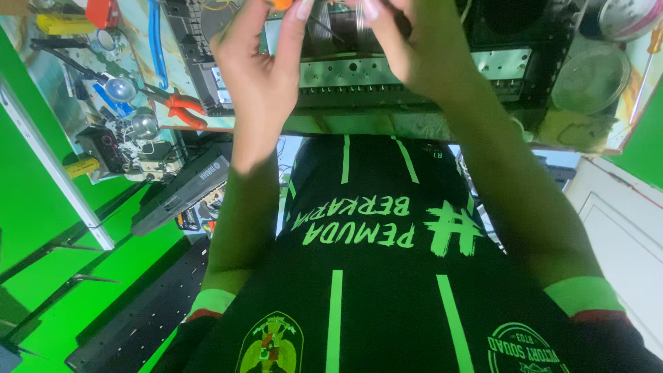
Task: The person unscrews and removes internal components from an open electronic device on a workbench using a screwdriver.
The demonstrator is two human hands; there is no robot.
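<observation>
Both my hands are raised at the top edge of the view, over an open black electronic chassis (497, 41) with a ribbed metal bar (359, 72) across its front. My left hand (266, 65) pinches a small orange object (280, 3) between thumb and fingers; the frame edge cuts most of it off. My right hand (411, 45) is closed just beside it, its fingertips pinched on some thin pale strands (359, 17) whose kind I cannot make out. The two hands almost touch. My black shirt with green stripes fills the lower half.
On the bench at the left lie orange-handled pliers (185, 110), a blue-handled tool (157, 41), a yellow tool (65, 26) and small round metal parts (143, 124). A round translucent lid (590, 79) sits at the right. A black elongated device (183, 190) lies below the bench edge.
</observation>
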